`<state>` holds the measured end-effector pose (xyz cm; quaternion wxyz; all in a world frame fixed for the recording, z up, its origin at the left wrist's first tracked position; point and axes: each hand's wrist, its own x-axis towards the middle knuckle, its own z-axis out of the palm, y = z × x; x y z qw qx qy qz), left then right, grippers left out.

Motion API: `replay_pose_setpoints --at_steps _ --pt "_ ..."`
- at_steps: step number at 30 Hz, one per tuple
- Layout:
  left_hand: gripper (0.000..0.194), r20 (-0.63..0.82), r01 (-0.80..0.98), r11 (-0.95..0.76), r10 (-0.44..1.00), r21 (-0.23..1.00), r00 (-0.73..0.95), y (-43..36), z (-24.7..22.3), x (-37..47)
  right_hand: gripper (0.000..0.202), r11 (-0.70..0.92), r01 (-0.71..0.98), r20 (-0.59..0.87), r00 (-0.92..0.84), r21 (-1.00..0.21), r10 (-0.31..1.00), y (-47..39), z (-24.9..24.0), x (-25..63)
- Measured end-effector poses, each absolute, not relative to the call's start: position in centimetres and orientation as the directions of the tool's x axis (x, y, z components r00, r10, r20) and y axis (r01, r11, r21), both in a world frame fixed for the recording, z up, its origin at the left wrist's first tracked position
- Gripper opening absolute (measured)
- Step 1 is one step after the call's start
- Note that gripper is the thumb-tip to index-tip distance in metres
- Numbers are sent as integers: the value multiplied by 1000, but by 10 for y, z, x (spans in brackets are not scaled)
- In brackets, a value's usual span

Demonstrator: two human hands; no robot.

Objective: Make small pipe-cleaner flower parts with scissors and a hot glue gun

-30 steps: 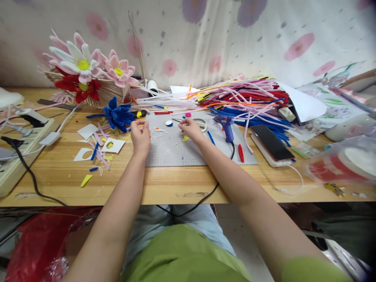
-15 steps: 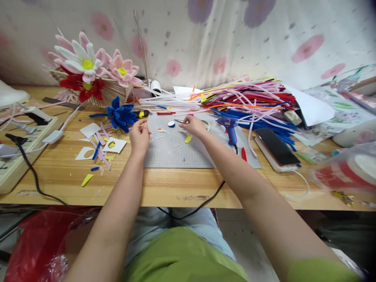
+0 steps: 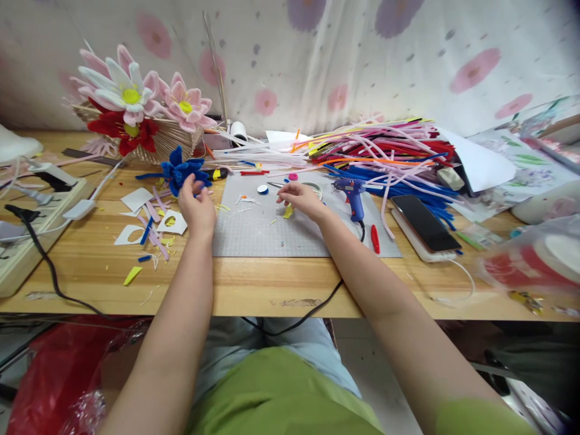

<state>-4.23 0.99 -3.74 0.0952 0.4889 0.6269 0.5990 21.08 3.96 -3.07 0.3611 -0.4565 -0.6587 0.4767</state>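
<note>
My left hand point(image 3: 197, 208) is at the blue fuzzy flower point(image 3: 179, 169), its fingers apart and overlapping the lower right petals. Whether the fingertips touch the petals I cannot tell. Over the grey cutting mat point(image 3: 254, 241) hovers my right hand point(image 3: 299, 199), fingers loosely bent with nothing visible in them. Just behind its fingertips lies a thin grey pointed tool point(image 3: 273, 183), partly hidden. A yellow scrap point(image 3: 288, 211) shows below that hand. To its left sits a small round white-and-blue piece point(image 3: 263, 190), and a pink round piece point(image 3: 293, 177) is behind it.
A blue glue gun point(image 3: 354, 196) and red marker-like piece point(image 3: 375, 239) lie on the mat's right. Behind is a heap of coloured pipe cleaners point(image 3: 385, 148). A phone point(image 3: 426, 223) is further right. Cut paper point(image 3: 172, 222), a power strip point(image 3: 49, 223) and finished flowers point(image 3: 131, 96) are left.
My left hand has moved left from the mat's edge to the blue flower, and its fingers have spread. My right hand stays over the mat, its fingers slightly looser.
</note>
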Motion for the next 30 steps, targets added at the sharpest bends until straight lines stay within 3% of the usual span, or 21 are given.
replay_pose_setpoints --at_steps 1,5,8,11,14,18,21,27,30 --pt "19 446 473 -192 732 860 -514 9 -36 -37 16 112 191 39 -348 -975 937 38 -31 210" --pt "26 357 447 -158 843 880 -404 4 -36 -8 28 9 9 4 -456 -1000 890 28 -32 203" --pt "31 369 433 -275 918 859 -148 -2 -41 10 31 -43 -44 -16 -496 -998 868 24 -35 197" --pt "45 356 528 -334 932 781 62 -6 -46 18 32 32 -58 51 -357 -998 933 26 -35 197" --pt "35 307 658 -293 947 694 97 -8 -50 22 28 170 37 158 -215 -985 964 29 -33 204" --pt "31 302 765 -224 952 604 40 -1 -51 32 24 302 269 161 -443 -915 882 27 -34 213" --pt "34 306 810 -229 950 540 65 6 -50 42 27 374 320 123 -594 -870 795 23 -39 212" --pt "27 239 860 -203 966 469 98 16 -43 50 17 485 447 136 -615 -752 777 20 -44 203" --pt "31 253 879 -192 964 437 84 19 -40 49 16 484 449 164 -583 -751 796 19 -41 205"
